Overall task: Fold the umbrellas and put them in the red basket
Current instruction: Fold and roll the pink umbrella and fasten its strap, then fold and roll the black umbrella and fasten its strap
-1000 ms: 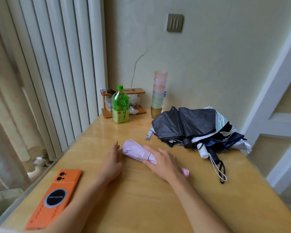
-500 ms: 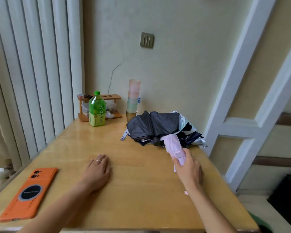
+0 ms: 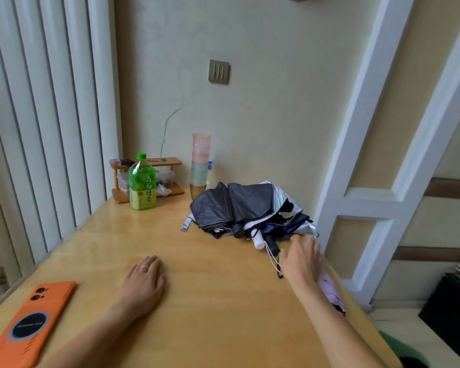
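A folded pink umbrella (image 3: 332, 295) sticks out from under my right hand (image 3: 302, 261), angled down past the table's right edge. That hand holds it, knuckles up, just in front of a pile of loosely collapsed umbrellas (image 3: 234, 205): a black canopy on top, dark blue and patterned fabric beneath, a white handle (image 3: 258, 240) and a black handle with a wrist strap (image 3: 273, 247) pointing toward me. My left hand (image 3: 144, 280) rests flat on the wooden table (image 3: 210, 301), fingers straight. No red basket is in view.
An orange phone (image 3: 32, 322) lies at the near left edge. At the back stand a green tea bottle (image 3: 141, 185), a small wooden rack (image 3: 149, 181) and stacked plastic cups (image 3: 201, 163). Right of the table are a white door frame, a black box (image 3: 449, 312) and something green (image 3: 401, 349).
My right hand lifted the pink umbrella from the table's middle and carried it right, tipping it down over the right edge. My left hand let go and lies flat. My view swung right.
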